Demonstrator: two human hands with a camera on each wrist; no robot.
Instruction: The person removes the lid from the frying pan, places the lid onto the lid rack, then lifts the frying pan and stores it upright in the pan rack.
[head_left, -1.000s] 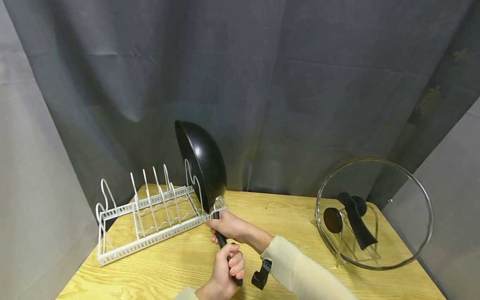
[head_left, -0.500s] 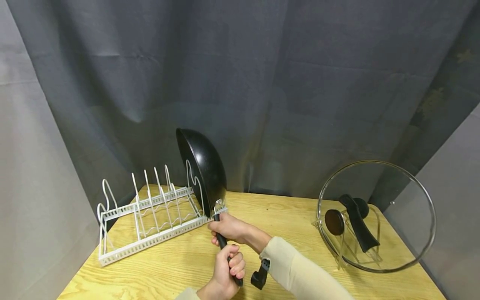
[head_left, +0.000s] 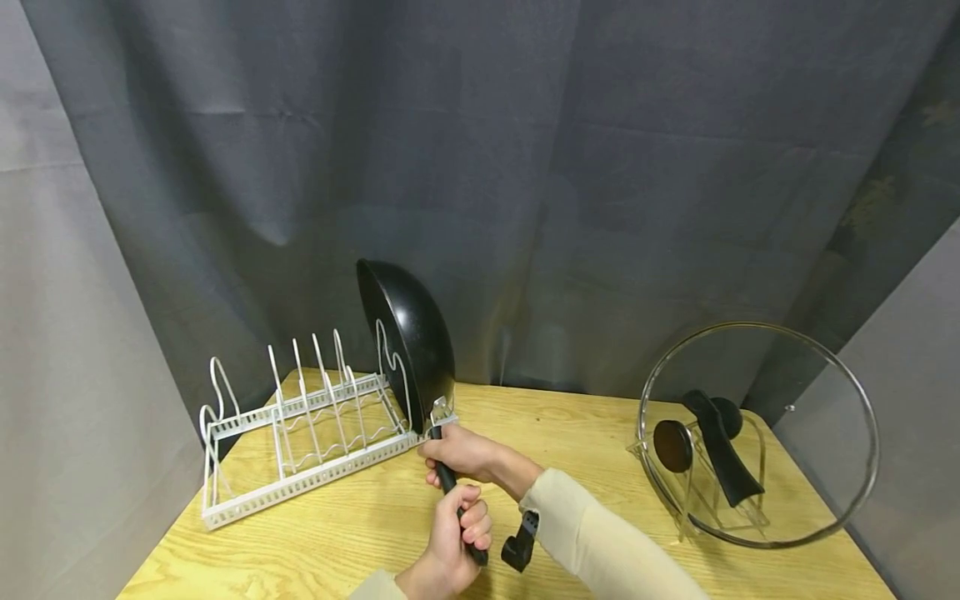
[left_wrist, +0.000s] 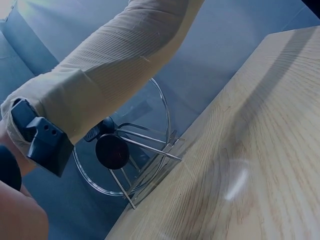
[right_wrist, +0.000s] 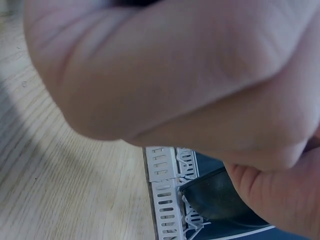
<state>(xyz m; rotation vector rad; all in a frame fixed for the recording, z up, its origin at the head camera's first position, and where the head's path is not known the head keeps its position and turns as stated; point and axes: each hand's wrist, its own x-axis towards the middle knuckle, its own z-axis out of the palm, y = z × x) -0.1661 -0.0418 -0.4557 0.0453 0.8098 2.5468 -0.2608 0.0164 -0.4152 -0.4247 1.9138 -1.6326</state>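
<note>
A black wok (head_left: 422, 342) stands on its edge at the right end of a white wire pan rack (head_left: 322, 475), its hollow side facing left against an upright wire divider. My right hand (head_left: 467, 454) grips the wok's black handle (head_left: 446, 477) close to the metal bracket. Nearer the body, my left hand (head_left: 454, 537) holds the same handle by its end, fingers curled round it. In the right wrist view, hand skin fills most of the picture, with part of the wok (right_wrist: 220, 200) and the slotted rack rail (right_wrist: 167, 210) below.
To the right, a glass lid (head_left: 873, 450) with a metal rim leans in a wire stand (head_left: 686, 500), with a dark round knob (head_left: 672, 446) and a curved black handle (head_left: 722, 454). Dark grey curtain hangs behind the wooden table (head_left: 570, 433).
The wok has come down a little at the rack's right end and now sits lower. Both hands keep their hold on the handle. The whole view has shifted slightly.
</note>
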